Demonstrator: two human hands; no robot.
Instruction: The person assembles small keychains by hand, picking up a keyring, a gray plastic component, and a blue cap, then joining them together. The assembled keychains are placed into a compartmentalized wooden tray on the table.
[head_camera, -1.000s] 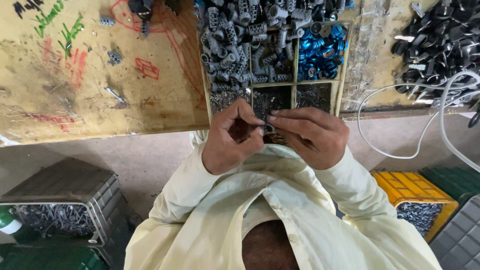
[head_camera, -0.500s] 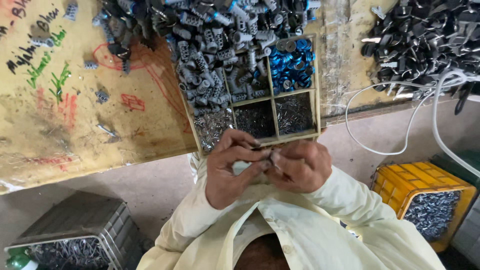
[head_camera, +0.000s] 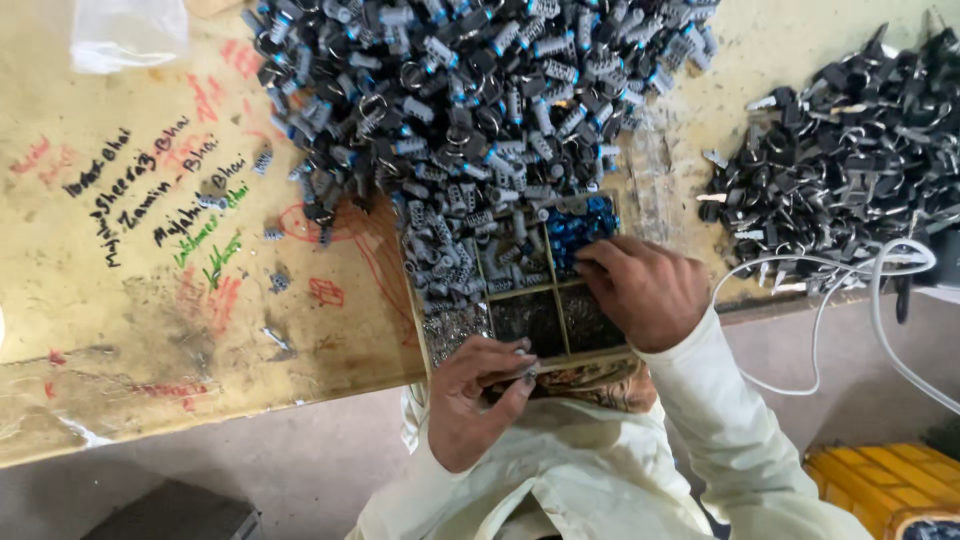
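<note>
I keep my left hand (head_camera: 480, 395) pinching the small metal part at the tabletop's (head_camera: 150, 300) near edge while my right hand's (head_camera: 645, 290) curled fingers pick cleanly among the blue pieces (head_camera: 570, 225) in the divided tray (head_camera: 530, 300).

1 head camera looks steeply down, close over the workbench (head_camera: 150, 330).

Clear plastic bag (head_camera: 128, 35) at the table's far-left corner
</note>
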